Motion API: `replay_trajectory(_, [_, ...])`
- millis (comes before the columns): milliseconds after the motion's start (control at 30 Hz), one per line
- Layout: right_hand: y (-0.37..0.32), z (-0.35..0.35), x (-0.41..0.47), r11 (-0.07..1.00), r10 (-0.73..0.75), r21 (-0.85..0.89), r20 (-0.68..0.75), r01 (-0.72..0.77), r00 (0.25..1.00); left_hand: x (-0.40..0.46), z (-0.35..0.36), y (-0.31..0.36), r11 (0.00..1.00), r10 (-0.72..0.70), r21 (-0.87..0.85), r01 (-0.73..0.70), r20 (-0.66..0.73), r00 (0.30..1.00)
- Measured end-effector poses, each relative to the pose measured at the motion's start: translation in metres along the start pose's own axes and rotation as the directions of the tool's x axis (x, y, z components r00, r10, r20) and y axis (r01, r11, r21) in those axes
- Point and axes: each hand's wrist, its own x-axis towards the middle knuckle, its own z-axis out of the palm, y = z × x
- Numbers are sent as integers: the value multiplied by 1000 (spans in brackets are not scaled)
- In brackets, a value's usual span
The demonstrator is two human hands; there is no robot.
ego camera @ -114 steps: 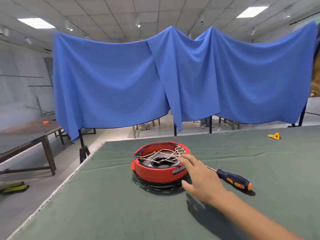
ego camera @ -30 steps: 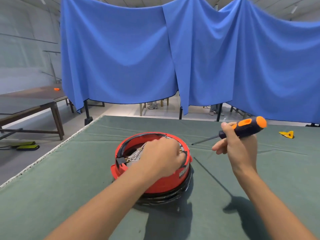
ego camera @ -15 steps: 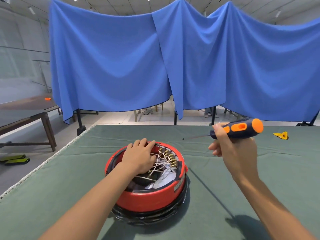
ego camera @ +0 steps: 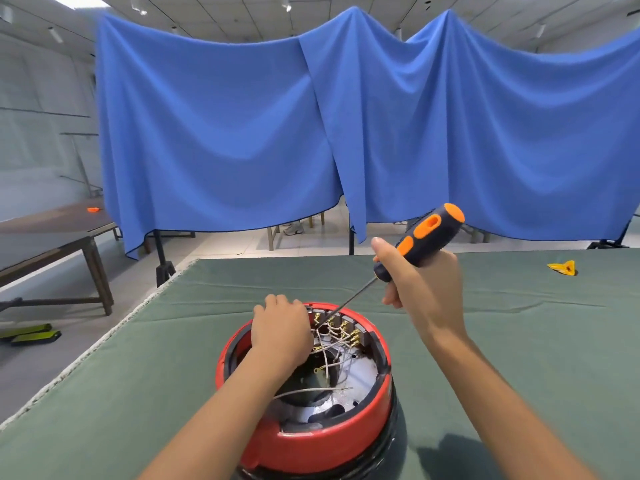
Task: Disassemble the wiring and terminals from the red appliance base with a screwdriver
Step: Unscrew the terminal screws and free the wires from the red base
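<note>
1. On the near part of the green-covered table (ego camera: 519,341) sits the red appliance base (ego camera: 322,441), open side up, with a black ring under it touching the cloth.
2. Inside the base you can see a mess of pale wires (ego camera: 332,344) running to a row of brass-coloured terminals (ego camera: 351,336) along the far inner wall. One loose wire lies across the nearer part of the opening.
3. The left hand (ego camera: 278,329) rests on the far-left rim, fingers curled over the edge, so it grips the base.
4. The right hand (ego camera: 424,289) is wrapped around the screwdriver (ego camera: 420,242), black handle with orange patches, thumb up along the handle. It's held above and just right of the base.
5. The shaft slopes down and to the left, and the tip sits right at the terminals by the far wall. Can't honestly tell if it's seated in a screw or just near one.
6. Other stuff: a small yellow object (ego camera: 562,267) lies well off to the right on the cloth, a big blue sheet (ego camera: 346,133) hangs behind the table, and a brown wooden table (ego camera: 52,244) stands off to the left.
</note>
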Motion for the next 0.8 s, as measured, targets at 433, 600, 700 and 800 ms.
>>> replay_trajectory(433, [-5,16,30,988,-134,-75,-33,131,990,21,12,-11,738,-168,-674,37,-131,977])
replay_trajectory(600, [-4,22,25,954,-269,-161,-94,252,959,22,16,-10,757,-110,-654,-17,-153,982])
replay_trajectory(700, [1,24,25,957,-273,-128,-102,259,957,20,15,-7,787,-84,-616,-42,-173,981])
replay_trajectory(800, [5,27,23,951,-300,-107,-93,290,949,20,15,-6,810,-89,-585,-44,-195,977])
